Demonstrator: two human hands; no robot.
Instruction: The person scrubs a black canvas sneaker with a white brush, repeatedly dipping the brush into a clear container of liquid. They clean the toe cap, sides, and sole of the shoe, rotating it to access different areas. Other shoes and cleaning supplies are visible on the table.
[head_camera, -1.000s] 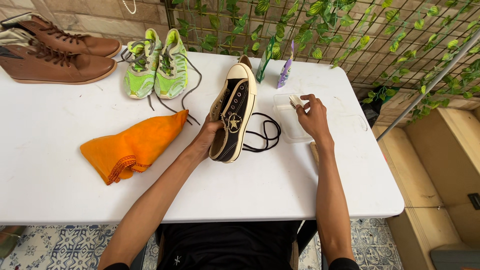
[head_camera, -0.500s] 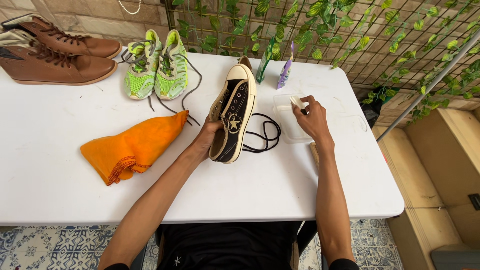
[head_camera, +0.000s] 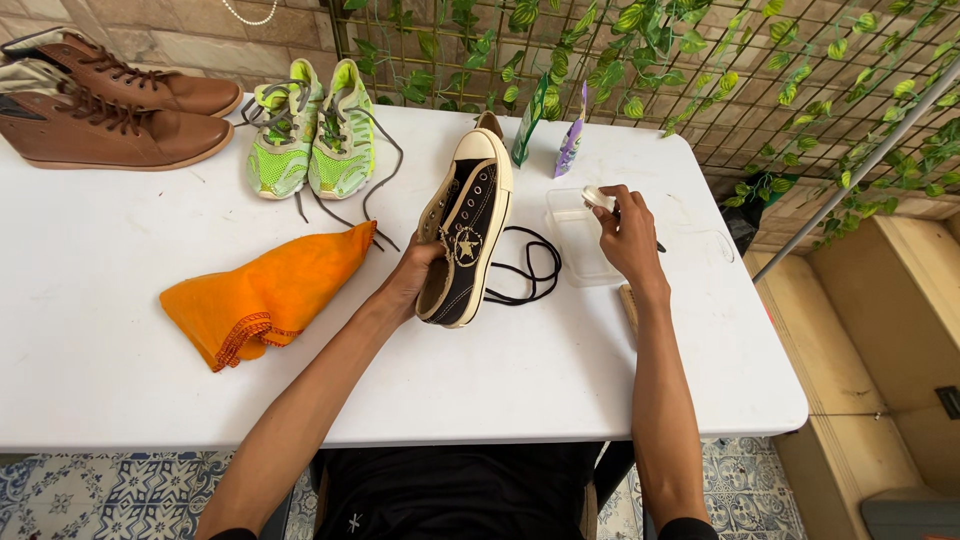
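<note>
My left hand grips the heel of a black canvas sneaker with a cream sole and toe cap, tilted on its side on the white table. The sneaker has no lace; a black lace lies coiled just to its right. My right hand is closed on a small white object, held over a clear plastic container. A dark thin tip sticks out past the hand on the right.
An orange cloth lies left of the sneaker. A green running pair and brown boots sit at the back left. Two small pouches stand by the leafy wire fence. A wooden piece lies beside my right wrist.
Almost nothing moved: my right hand shifted slightly over the clear container, and my left hand keeps the sneaker in the same place.
</note>
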